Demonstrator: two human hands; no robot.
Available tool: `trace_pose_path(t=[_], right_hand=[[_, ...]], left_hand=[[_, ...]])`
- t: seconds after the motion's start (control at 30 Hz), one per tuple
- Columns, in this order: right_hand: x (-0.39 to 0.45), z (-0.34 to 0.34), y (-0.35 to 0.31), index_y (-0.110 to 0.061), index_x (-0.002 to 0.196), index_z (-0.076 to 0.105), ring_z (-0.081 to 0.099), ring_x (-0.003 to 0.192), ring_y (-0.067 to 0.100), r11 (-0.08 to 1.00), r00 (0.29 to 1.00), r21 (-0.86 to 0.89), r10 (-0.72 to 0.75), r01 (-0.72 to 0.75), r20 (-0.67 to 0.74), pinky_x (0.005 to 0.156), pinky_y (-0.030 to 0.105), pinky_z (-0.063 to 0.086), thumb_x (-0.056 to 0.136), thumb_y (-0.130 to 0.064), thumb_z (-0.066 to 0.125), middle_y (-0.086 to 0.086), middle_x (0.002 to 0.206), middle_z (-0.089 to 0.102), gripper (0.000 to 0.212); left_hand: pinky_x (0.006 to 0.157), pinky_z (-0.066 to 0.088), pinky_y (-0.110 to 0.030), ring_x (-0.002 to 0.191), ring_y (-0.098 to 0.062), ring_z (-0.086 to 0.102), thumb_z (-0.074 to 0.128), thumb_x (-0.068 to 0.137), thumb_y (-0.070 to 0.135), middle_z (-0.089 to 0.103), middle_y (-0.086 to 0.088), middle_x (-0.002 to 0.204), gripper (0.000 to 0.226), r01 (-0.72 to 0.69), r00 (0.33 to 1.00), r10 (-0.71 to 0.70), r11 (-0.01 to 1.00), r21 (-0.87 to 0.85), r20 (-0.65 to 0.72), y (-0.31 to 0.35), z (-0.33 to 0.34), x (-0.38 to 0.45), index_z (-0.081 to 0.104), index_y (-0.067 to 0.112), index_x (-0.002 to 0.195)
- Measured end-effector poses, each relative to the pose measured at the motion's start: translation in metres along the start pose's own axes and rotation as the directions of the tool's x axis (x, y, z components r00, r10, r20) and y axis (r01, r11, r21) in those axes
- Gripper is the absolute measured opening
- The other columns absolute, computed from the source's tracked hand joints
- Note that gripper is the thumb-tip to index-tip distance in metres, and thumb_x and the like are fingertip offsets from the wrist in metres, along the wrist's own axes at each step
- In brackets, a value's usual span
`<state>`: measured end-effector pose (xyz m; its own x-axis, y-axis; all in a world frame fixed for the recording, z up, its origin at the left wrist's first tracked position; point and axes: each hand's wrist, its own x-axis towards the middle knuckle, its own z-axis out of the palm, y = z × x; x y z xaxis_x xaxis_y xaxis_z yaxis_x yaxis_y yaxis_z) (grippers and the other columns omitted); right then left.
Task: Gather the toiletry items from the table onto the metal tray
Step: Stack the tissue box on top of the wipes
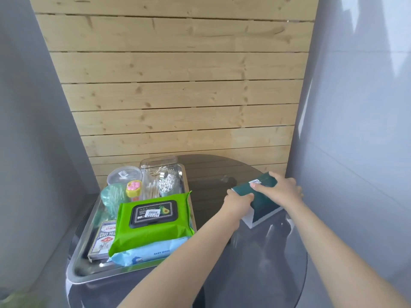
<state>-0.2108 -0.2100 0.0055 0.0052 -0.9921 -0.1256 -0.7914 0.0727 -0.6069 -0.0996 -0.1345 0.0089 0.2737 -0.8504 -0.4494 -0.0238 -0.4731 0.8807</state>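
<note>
Both hands, the left hand (238,202) and right hand (281,188), clasp the green box (260,196) right of the crowded metal tray (93,271), evidently because it is bulky

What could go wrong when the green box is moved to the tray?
The tray is already crowded, so the green box held by the left hand and right hand may end up on the green wipes and slide off. The tray also seems to overhang the table edge, so extra weight might tip it.

Shiny metal tray (75,266), glossy dark table (255,258), knotty wood wall (178,85).
</note>
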Motion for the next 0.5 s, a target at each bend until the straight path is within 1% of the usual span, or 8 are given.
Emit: trace_pose_path(t=[0.03, 0.07, 0.13, 0.2, 0.27, 0.33, 0.4, 0.5], right_hand=[[-0.002, -0.001, -0.001, -0.037, 0.142, 0.036, 0.029, 0.137, 0.037, 0.999, 1.000, 0.049, 0.000, 0.000, 0.004, 0.109, 0.047, 0.032, 0.067, -0.071, 0.062, 0.012, 0.149, 0.031, 0.086], [-0.006, -0.002, -0.004, -0.036, 0.142, 0.037, 0.028, 0.137, 0.036, 0.994, 1.000, 0.107, -0.002, 0.001, 0.014, 0.110, 0.048, 0.034, 0.068, -0.069, 0.064, 0.011, 0.149, 0.031, 0.085], [-0.015, -0.006, -0.013, -0.033, 0.142, 0.039, 0.027, 0.139, 0.032, 0.977, 0.999, 0.213, -0.034, 0.032, 0.005, 0.108, 0.046, 0.035, 0.072, -0.064, 0.065, 0.009, 0.150, 0.033, 0.081], [-0.027, -0.011, -0.026, -0.032, 0.141, 0.040, 0.032, 0.139, 0.029, 0.952, 0.995, 0.289, -0.094, 0.097, -0.025, 0.106, 0.042, 0.037, 0.074, -0.062, 0.065, 0.005, 0.151, 0.035, 0.078], [-0.039, -0.010, -0.038, -0.033, 0.140, 0.041, 0.037, 0.137, 0.026, 0.922, 0.988, 0.357, -0.148, 0.151, -0.036, 0.104, 0.041, 0.038, 0.073, -0.062, 0.066, 0.001, 0.151, 0.038, 0.077], [-0.051, -0.004, -0.052, -0.033, 0.138, 0.043, 0.038, 0.136, 0.025, 0.893, 0.980, 0.405, -0.195, 0.194, -0.039, 0.105, 0.042, 0.039, 0.071, -0.062, 0.067, 0.000, 0.150, 0.040, 0.077], [-0.065, 0.004, -0.066, -0.034, 0.136, 0.045, 0.038, 0.137, 0.023, 0.873, 0.969, 0.425, -0.243, 0.237, -0.041, 0.107, 0.043, 0.039, 0.068, -0.065, 0.067, -0.001, 0.149, 0.041, 0.078], [-0.086, 0.015, -0.089, -0.035, 0.134, 0.049, 0.042, 0.134, 0.020, 0.839, 0.947, 0.454, -0.320, 0.301, -0.037, 0.098, 0.034, 0.040, 0.069, -0.063, 0.067, -0.001, 0.146, 0.044, 0.073]], left_hand=[[0.087, 0.042, -0.035, 0.113, -0.021, 0.050, 0.052, 0.091, 0.036, 0.044, -0.002, 0.139, 0.060, -0.021, 1.000, 0.021, 1.000, 0.013, -0.012, -0.001, -0.001, 0.000, 0.028, 0.016, 0.142], [0.094, 0.041, -0.038, 0.127, -0.025, 0.043, 0.050, 0.092, 0.038, 0.029, -0.001, 0.152, 0.068, -0.053, 0.998, 0.054, 0.998, 0.023, -0.027, -0.001, -0.003, -0.002, 0.016, 0.022, 0.149], [0.106, 0.036, -0.041, 0.140, -0.025, 0.029, 0.046, 0.095, 0.040, 0.010, 0.002, 0.158, 0.073, -0.145, 0.986, 0.148, 0.989, 0.041, -0.073, 0.003, -0.011, -0.009, 0.001, 0.028, 0.152], [0.113, 0.031, -0.042, 0.142, -0.026, 0.023, 0.045, 0.095, 0.042, 0.010, 0.000, 0.157, 0.071, -0.242, 0.956, 0.254, 0.966, 0.095, -0.145, 0.007, -0.025, -0.016, 0.003, 0.030, 0.152], [0.114, 0.027, -0.043, 0.143, -0.028, 0.020, 0.044, 0.094, 0.043, 0.011, -0.003, 0.157, 0.069, -0.293, 0.925, 0.320, 0.944, 0.150, -0.205, 0.012, -0.043, -0.027, 0.006, 0.032, 0.151], [0.113, 0.025, -0.045, 0.144, -0.030, 0.019, 0.044, 0.094, 0.045, 0.008, -0.006, 0.158, 0.070, -0.299, 0.918, 0.327, 0.943, 0.148, -0.225, 0.014, -0.064, -0.038, 0.006, 0.036, 0.151], [0.111, 0.026, -0.041, 0.144, -0.027, 0.023, 0.046, 0.093, 0.044, 0.010, -0.005, 0.159, 0.070, -0.343, 0.902, 0.357, 0.934, 0.098, -0.244, 0.016, -0.089, -0.053, 0.006, 0.038, 0.151], [0.109, 0.026, -0.033, 0.141, -0.019, 0.029, 0.046, 0.094, 0.040, 0.027, 0.003, 0.155, 0.068, -0.361, 0.878, 0.362, 0.930, 0.063, -0.313, 0.018, -0.127, -0.075, 0.010, 0.034, 0.152]])
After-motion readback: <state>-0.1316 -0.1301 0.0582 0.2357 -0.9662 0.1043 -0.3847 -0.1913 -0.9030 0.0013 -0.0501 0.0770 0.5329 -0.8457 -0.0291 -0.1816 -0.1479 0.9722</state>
